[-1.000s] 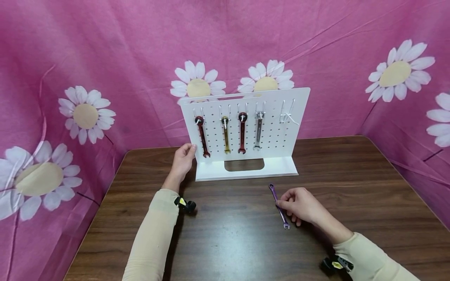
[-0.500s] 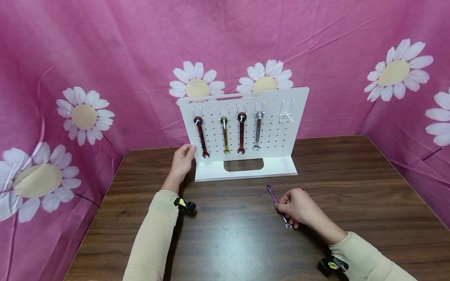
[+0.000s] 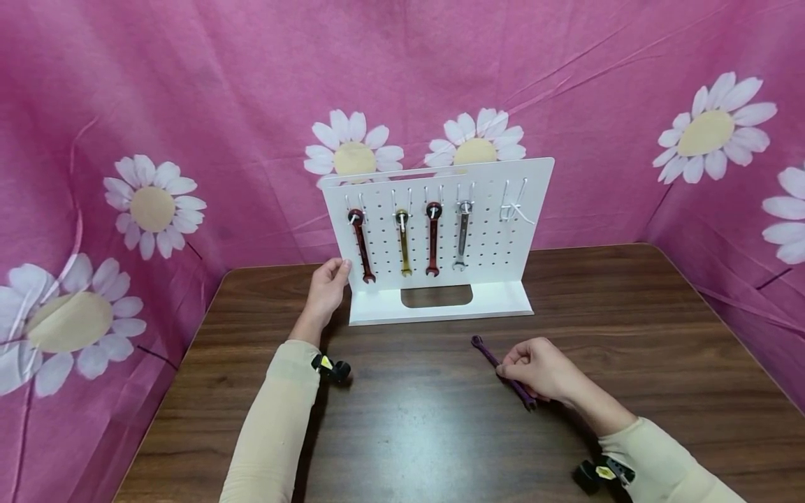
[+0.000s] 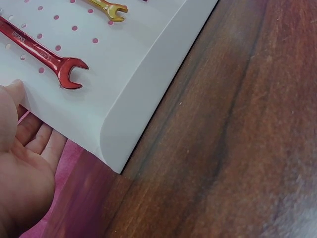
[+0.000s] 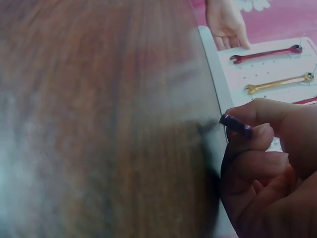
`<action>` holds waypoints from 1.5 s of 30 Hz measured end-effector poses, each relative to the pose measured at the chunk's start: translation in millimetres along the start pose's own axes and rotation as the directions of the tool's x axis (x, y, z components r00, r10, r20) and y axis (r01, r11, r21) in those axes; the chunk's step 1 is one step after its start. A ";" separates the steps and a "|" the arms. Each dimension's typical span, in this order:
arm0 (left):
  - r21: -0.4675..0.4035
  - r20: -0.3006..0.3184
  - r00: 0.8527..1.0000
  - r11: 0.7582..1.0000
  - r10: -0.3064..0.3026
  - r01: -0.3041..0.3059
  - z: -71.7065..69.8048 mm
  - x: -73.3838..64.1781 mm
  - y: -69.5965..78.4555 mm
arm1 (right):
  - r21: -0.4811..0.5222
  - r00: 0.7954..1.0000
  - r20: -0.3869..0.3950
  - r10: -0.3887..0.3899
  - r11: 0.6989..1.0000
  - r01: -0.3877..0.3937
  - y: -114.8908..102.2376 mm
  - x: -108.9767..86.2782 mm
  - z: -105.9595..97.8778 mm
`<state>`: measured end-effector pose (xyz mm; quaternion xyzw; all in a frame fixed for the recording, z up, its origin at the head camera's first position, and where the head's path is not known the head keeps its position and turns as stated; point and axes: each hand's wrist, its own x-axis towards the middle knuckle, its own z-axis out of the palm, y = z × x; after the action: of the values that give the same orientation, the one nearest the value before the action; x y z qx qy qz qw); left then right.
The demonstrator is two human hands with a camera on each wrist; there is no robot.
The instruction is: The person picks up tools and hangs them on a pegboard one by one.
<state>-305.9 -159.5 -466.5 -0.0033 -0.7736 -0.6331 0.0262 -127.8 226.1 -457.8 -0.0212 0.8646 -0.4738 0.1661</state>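
Note:
A white pegboard stand point(image 3: 503, 269) stands upright at the back of the table. My left hand point(image 3: 325, 288) grips its left edge, thumb in front and fingers behind, as the left wrist view also shows. In front of the board's right side, my right hand point(image 3: 542, 370) pinches a purple combination wrench point(image 3: 488, 354) between thumb and fingers. The wrench slants, ring end toward the board and open end toward me. On the board hang a red wrench point(image 3: 362, 246), a yellow wrench point(image 3: 404, 246), a second red wrench point(image 3: 433, 241) and a silver wrench point(image 3: 462, 237).
A bare white hook point(image 3: 516, 208) sticks out at the board's upper right. The stand's base point(image 3: 499, 302) has a cut-out slot. Brown wooden table point(image 3: 402, 419) lies under both arms, and a pink flowered cloth point(image 3: 402, 63) rises behind and at the sides.
The purple wrench has turned in my right hand, its ring end shifting left and its open end right, and has rolled to a darker face. My left hand keeps its place.

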 end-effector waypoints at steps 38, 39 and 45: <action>0.008 -0.002 1.000 1.000 0.010 -0.010 -0.2 1.5 -3.9 | 0.433 0.959 -0.280 -0.034 0.887 0.158 -21.7 -10.6 -34.5; 0.010 -0.003 1.000 1.000 0.010 -0.010 -0.3 1.6 -4.0 | 0.436 0.955 -0.292 -0.051 0.882 0.180 -23.6 -10.9 -35.1; 0.012 0.001 1.000 1.000 0.009 -0.009 0.0 2.1 -3.4 | 0.470 0.924 -0.363 -0.120 0.832 0.293 -35.2 -11.4 -40.5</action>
<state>-308.1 -160.2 -469.8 -0.0068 -0.7773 -0.6284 0.0286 -133.7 241.9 -405.5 0.0062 0.7132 -0.7003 -0.0289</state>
